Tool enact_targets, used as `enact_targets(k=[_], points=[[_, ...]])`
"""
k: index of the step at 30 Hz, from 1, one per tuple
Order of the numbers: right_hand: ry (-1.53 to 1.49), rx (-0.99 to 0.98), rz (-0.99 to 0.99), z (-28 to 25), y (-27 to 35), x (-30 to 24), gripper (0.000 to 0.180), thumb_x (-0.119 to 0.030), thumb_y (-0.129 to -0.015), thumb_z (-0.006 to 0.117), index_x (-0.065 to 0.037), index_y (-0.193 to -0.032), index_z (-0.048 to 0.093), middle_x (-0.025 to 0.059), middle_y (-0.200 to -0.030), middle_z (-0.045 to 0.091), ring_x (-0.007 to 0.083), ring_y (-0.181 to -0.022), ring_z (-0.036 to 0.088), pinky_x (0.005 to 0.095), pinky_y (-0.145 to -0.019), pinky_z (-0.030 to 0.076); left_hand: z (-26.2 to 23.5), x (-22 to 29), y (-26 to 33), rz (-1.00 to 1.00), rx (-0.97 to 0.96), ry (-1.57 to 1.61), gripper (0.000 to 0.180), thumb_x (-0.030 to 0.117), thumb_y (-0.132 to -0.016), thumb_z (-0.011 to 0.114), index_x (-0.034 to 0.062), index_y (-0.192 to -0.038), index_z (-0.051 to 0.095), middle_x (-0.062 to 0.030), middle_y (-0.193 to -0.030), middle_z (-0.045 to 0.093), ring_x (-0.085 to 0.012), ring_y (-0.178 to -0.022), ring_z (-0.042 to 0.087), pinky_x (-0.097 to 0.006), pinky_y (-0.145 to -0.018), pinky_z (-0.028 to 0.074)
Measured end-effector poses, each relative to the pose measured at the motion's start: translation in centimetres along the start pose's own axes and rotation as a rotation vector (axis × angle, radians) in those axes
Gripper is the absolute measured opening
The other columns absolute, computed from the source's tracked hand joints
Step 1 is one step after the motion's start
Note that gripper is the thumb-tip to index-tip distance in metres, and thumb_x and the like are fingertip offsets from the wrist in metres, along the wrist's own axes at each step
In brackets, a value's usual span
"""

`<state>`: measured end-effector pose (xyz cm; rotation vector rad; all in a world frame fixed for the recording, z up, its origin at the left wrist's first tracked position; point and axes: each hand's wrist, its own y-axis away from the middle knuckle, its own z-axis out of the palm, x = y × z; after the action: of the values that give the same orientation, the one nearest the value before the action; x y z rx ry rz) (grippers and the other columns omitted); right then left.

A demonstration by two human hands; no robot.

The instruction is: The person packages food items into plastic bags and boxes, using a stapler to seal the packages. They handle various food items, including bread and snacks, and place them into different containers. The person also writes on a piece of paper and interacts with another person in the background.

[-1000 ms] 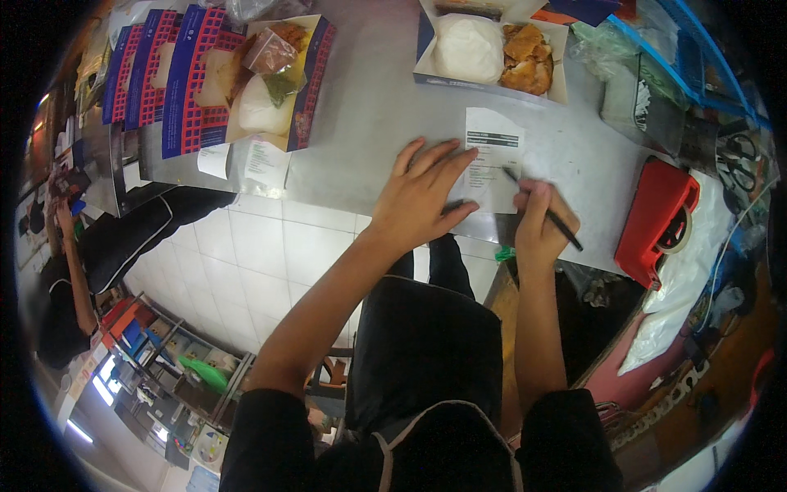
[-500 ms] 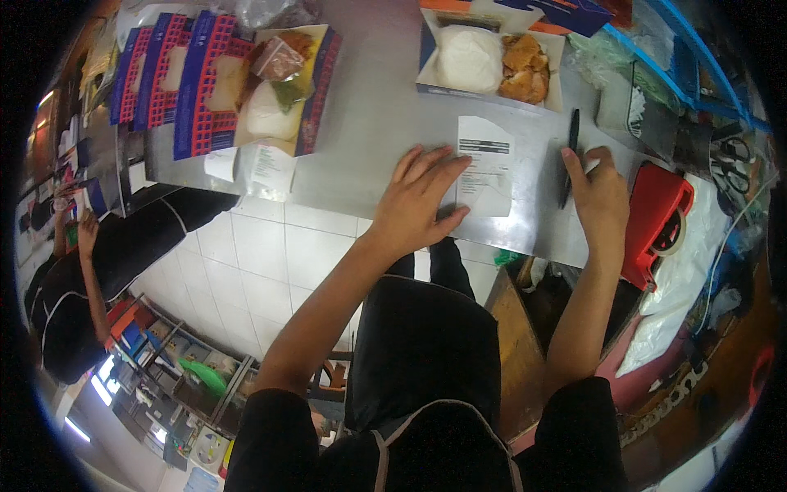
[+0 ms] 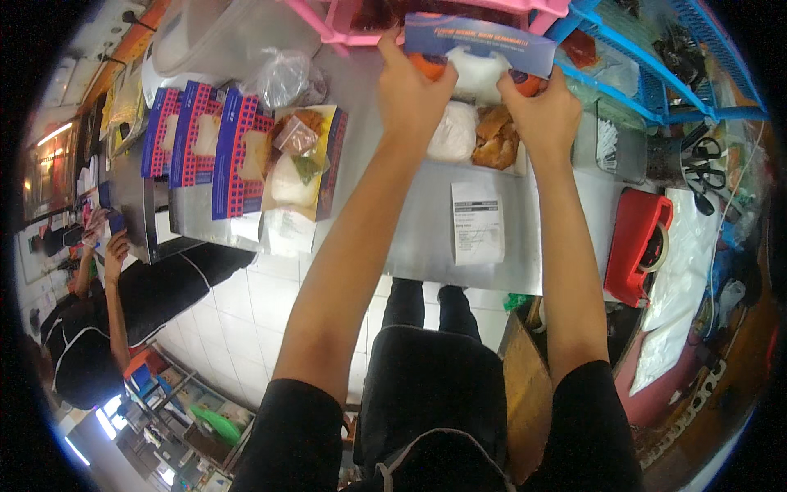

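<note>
At the far side of the metal counter (image 3: 369,201) stands an open cardboard meal box (image 3: 518,170) with a mound of white rice (image 3: 452,135) and brown fried chicken (image 3: 495,139). My left hand (image 3: 416,90) grips the left side of its raised blue-and-orange lid (image 3: 479,41), thumb on the inner face. On the lid's right side my right hand (image 3: 543,115) is closed the same way, its fingertips partly hidden. A printed paper receipt (image 3: 478,223) lies flat between my forearms, in front of the box.
Another open box (image 3: 328,193) with rice and a small sachet stands at left, beside several patterned boxes (image 3: 238,156). To the right are a red tape dispenser (image 3: 635,246), scissors (image 3: 707,156) and blue racks (image 3: 656,98). A co-worker's hand (image 3: 116,250) shows far left.
Both hands have moved away from me, from the receipt and pen up to the box lid, and now grip it. The black pen no longer shows. The view has shifted farther up the counter.
</note>
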<state>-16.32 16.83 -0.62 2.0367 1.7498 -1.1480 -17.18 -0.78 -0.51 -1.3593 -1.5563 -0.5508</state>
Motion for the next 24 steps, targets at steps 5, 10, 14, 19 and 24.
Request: enact_targets(k=[5,10,14,19,24], points=[[-0.401,-0.289,-0.032,-2.7,-1.2,3.6,0.036,-0.015,-0.081,0.064,-0.002,-0.114,0.066,0.0156,-0.096,0.073,0.0278,-0.087,0.072,0.0370,-0.080,0.055,-2.9,-2.6,-1.7,-0.152,-0.217,0.577,0.052,-0.006,-0.082,0.056,-0.0027,-0.133,0.047,-0.0120,-0.123,0.064,-0.0208,-0.111,0.061,-0.034,-0.098,0.048],[-0.253,-0.465,-0.176,-5.7,3.7,4.9,0.053,0.004,-0.084,0.055,-0.008,-0.136,0.050,0.0218,-0.127,0.063,0.0346,-0.114,0.065,0.0360,-0.095,0.051,-7.9,-6.5,1.1,0.231,-0.527,-0.078,0.056,-0.010,-0.080,0.053,0.0041,-0.135,0.050,-0.0145,-0.135,0.059,-0.0268,-0.122,0.059,-0.036,-0.102,0.047],[-0.016,-0.352,-0.304,-5.2,7.8,5.4,0.057,0.012,-0.083,0.050,-0.013,-0.135,0.049,0.0167,-0.143,0.053,0.0386,-0.124,0.057,0.0433,-0.099,0.050,-8.4,-6.6,4.6,0.411,-0.492,-0.316,0.051,0.003,-0.085,0.066,0.0108,-0.133,0.052,-0.0186,-0.148,0.048,-0.0359,-0.125,0.057,-0.043,-0.098,0.051],[-0.119,-0.292,-0.271,-4.2,5.4,4.5,0.055,-0.004,-0.083,0.065,-0.012,-0.135,0.048,0.0182,-0.129,0.062,0.0391,-0.111,0.063,0.0446,-0.091,0.053,-6.1,-6.8,3.6,0.305,-0.447,0.079,0.058,0.004,-0.083,0.069,0.0116,-0.137,0.049,-0.0202,-0.140,0.055,-0.0408,-0.120,0.059,-0.042,-0.094,0.052],[-0.076,-0.416,-0.143,-1.8,-0.2,4.8,0.042,-0.011,-0.084,0.068,-0.007,-0.124,0.057,0.0212,-0.107,0.070,0.0427,-0.097,0.067,0.0464,-0.083,0.054,-3.0,-8.3,-2.1,0.389,-0.362,0.025,0.055,0.007,-0.082,0.073,0.0096,-0.133,0.054,-0.0209,-0.107,0.070,-0.0398,-0.098,0.068,-0.042,-0.083,0.055]])
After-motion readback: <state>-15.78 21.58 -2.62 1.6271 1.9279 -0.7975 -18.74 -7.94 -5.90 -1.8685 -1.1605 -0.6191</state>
